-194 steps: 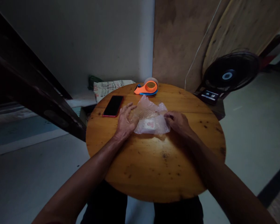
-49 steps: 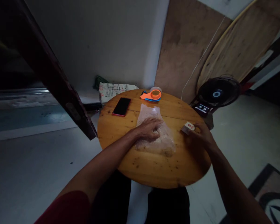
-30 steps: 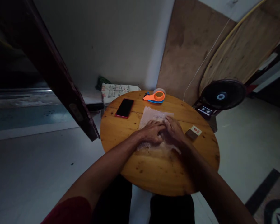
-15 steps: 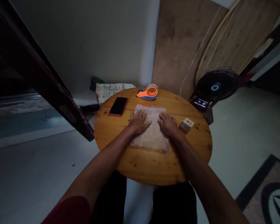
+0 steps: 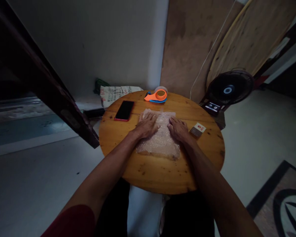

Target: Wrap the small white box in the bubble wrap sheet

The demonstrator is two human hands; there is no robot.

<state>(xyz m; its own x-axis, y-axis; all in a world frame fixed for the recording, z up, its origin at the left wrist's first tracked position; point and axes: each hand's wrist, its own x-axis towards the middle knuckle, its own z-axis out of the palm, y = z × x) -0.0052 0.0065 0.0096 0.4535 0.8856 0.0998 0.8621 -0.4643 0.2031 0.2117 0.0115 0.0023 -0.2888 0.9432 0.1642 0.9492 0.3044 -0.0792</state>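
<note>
A sheet of clear bubble wrap (image 5: pixel 160 143) lies flat on the round wooden table (image 5: pixel 158 179) in front of me. My left hand (image 5: pixel 147 125) rests on its left side, palm down with the fingers stretched forward. On the right side of the wrap lies my right hand (image 5: pixel 178 128), its fingers spread and pointing away from me. Neither hand grips anything. Just right of my right hand is a small box (image 5: pixel 198 130) with a white and red label, dark on its near side.
An orange and blue tape dispenser (image 5: pixel 158 95) stands at the table's far edge. A phone (image 5: pixel 124 110) with a red edge lies at the left. Behind the table are a printed sack (image 5: pixel 117 92) and a wall; a black fan (image 5: pixel 228 90) stands beyond the right edge.
My left hand has shifted slightly, its fingers lying a little farther forward on the bubble wrap. My right hand stays nearly in place. The whole view has moved slightly.
</note>
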